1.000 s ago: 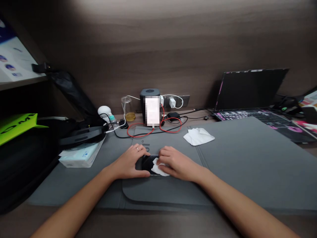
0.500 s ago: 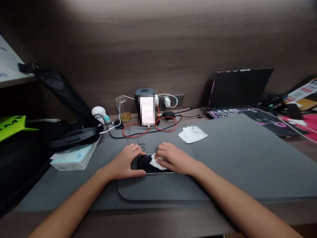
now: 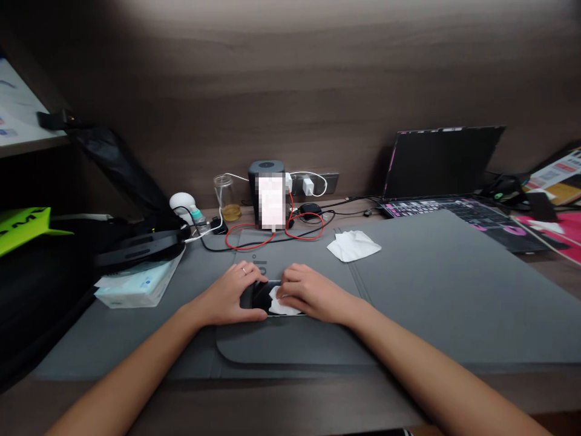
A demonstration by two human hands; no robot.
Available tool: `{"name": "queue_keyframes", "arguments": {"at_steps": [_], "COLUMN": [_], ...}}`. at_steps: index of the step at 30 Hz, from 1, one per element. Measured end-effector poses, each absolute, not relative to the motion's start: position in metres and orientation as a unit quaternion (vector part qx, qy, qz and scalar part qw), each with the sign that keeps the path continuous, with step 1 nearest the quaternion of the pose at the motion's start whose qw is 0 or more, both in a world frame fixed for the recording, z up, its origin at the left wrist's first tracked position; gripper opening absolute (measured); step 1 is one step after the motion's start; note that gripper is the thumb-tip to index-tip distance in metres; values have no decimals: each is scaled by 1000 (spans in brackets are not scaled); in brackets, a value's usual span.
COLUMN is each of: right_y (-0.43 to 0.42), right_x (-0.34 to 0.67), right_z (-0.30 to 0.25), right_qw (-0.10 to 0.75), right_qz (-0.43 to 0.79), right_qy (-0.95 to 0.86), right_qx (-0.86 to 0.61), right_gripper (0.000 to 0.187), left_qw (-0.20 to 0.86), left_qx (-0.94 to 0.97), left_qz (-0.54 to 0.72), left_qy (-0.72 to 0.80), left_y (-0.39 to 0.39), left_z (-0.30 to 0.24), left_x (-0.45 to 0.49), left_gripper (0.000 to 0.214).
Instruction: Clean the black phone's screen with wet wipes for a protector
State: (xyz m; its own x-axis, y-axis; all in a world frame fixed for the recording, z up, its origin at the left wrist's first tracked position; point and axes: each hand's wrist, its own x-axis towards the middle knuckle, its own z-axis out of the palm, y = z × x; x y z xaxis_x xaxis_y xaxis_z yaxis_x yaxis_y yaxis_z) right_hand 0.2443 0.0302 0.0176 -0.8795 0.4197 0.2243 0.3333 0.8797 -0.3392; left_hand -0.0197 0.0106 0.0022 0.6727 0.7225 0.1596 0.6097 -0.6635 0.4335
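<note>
A dark smartphone (image 3: 261, 298) lies flat on the grey desk mat (image 3: 431, 290), its long side running left to right. My left hand (image 3: 229, 295) grips its left end, thumb along the near edge and fingers at the far edge. A white tissue (image 3: 282, 304) is pressed on the screen under the bent fingers of my right hand (image 3: 313, 293). That hand covers the phone's right end. Farther back, a second crumpled tissue (image 3: 354, 246) rests on the mat.
At the left sits a tissue pack (image 3: 140, 287) beside a black bag (image 3: 45, 303). Along the wall stand a glass jar (image 3: 226, 198), a dark box-shaped device (image 3: 266, 166) with a blurred panel, and red and black cables (image 3: 240, 247). An open laptop (image 3: 442, 163) is at back right.
My right hand has slid the tissue slightly left across the phone screen. My left hand keeps its hold on the phone's left end.
</note>
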Motion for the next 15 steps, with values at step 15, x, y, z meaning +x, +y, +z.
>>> {"name": "queue_keyframes", "arguments": {"at_steps": [15], "right_y": [31], "right_x": [246], "right_z": [22], "right_qw": [145], "right_qz": [140], "right_qy": [-951], "right_qx": [-235], "right_gripper": [21], "left_qw": [171], "left_qx": [898], "left_qz": [169], "left_qy": [368], "left_y": [11], "left_z": [2], "left_x": [-21], "left_gripper": [61]}}
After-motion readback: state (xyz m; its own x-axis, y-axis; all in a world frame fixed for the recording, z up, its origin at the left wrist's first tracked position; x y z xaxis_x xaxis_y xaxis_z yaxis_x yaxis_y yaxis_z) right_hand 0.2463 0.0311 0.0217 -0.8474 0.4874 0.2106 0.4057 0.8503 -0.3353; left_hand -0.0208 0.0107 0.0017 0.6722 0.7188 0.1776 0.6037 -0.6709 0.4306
